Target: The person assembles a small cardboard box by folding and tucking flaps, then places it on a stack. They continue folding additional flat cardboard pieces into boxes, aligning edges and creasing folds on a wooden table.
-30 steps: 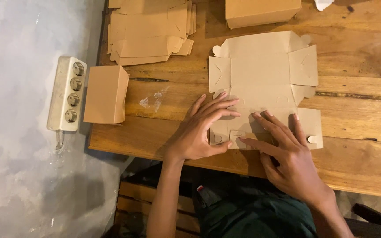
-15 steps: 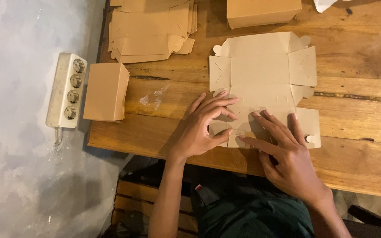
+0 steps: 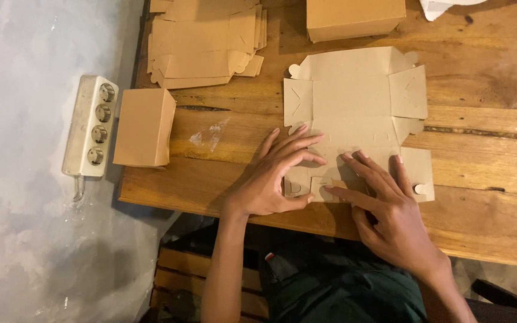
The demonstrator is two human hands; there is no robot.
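- On wooden table (image 3: 486, 215), near edge: flat cardboard box blank (image 3: 354, 101), long axis running away from person.
- Left hand (image 3: 270, 179): fingers spread, pressing blank's near-left flap.
- Right hand (image 3: 390, 209): flat, open, pressing near edge; nothing gripped.

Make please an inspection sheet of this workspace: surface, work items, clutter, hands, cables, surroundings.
Surface: wooden table, worn planks, a pale smear near the left edge.
Work items: flat cardboard box blank, unfolded, near edge under both hands.
Clutter: stack of flat blanks; folded box at left; another folded box at top.
Hands: left hand and right hand press on the blank's near flaps.
Cables: power strip on the floor; cord not clear.
Surroundings: grey floor.
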